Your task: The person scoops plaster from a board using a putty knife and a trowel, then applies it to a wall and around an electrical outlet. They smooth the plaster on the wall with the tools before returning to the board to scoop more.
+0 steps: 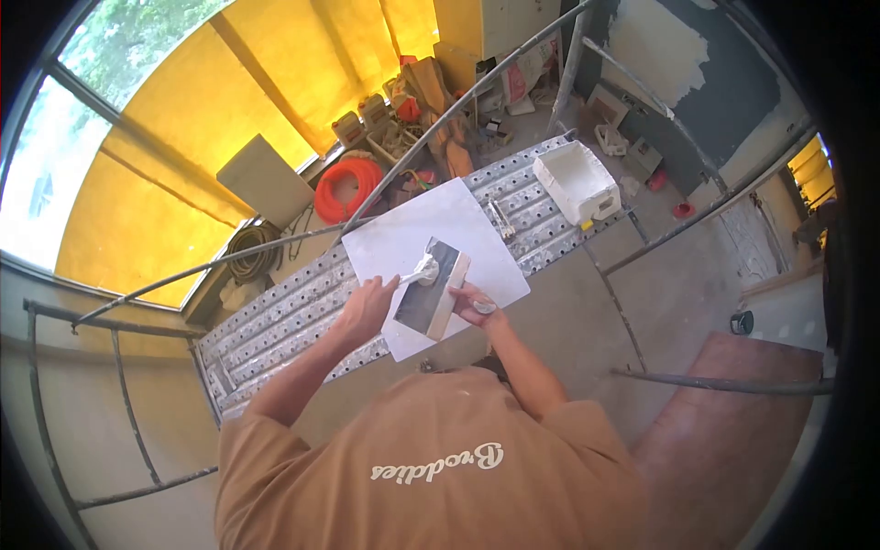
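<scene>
My left hand (367, 307) is closed round the handle of a small putty knife (422, 272), whose end is coated in white paste. That end rests on the dark blade of a wide plastering knife (433, 289) with a pale wooden back edge. My right hand (470, 301) grips the wooden edge from the right side. A small round silvery thing shows near the right wrist; I cannot make out what it is. Beneath both tools lies a white board (390, 236) on a perforated metal scaffold plank (275, 333).
A white plastic tub (576, 188) with a cut-open top stands at the plank's far end, beside a small metal piece (501, 220). Scaffold rails (467, 96) cross on both sides. An orange hose coil (348, 190) and building clutter lie below by the yellow-covered window. A brown sheet (733, 431) is at right.
</scene>
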`<state>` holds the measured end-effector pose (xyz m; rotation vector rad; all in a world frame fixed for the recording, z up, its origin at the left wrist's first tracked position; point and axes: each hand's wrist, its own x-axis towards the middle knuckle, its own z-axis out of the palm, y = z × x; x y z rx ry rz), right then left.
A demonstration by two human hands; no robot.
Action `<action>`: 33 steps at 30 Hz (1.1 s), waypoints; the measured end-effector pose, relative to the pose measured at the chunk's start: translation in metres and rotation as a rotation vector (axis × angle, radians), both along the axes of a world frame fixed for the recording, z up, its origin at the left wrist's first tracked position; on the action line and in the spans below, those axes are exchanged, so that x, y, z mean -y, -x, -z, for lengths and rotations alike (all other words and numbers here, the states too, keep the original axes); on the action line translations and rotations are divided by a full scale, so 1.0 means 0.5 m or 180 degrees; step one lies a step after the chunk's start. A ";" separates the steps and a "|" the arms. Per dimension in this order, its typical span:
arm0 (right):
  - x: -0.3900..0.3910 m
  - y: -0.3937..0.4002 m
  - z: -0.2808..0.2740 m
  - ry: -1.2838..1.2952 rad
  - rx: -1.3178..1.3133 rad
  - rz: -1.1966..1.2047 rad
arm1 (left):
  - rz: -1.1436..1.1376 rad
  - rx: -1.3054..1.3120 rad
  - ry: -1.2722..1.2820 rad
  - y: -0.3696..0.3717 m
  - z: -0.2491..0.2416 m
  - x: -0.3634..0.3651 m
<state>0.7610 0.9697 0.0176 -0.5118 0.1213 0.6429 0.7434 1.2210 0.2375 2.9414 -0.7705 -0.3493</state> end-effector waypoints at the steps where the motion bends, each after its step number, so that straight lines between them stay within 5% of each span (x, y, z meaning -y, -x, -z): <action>1: 0.009 -0.007 -0.020 -0.0047 0.0003 -0.0021 | 0.0004 0.0028 0.0003 0.015 -0.009 -0.010; 9: 0.064 -0.042 -0.137 -0.0241 0.0092 -0.0035 | -0.0506 0.0634 0.2237 0.074 0.004 -0.045; 12: 0.065 -0.033 -0.179 -0.0240 0.0044 -0.0126 | -0.0187 0.1277 0.2393 0.053 0.024 -0.042; 24: 0.127 -0.029 -0.279 -0.0363 0.0298 -0.0115 | 0.0224 0.1342 0.1898 0.007 0.078 -0.101; 29: 0.184 -0.037 -0.338 0.0438 0.0588 -0.0096 | 0.0550 0.1728 0.1393 -0.025 -0.019 -0.135; 33: 0.208 -0.075 -0.373 0.0890 0.0850 -0.0615 | 0.1081 0.0982 0.1516 -0.104 -0.127 -0.130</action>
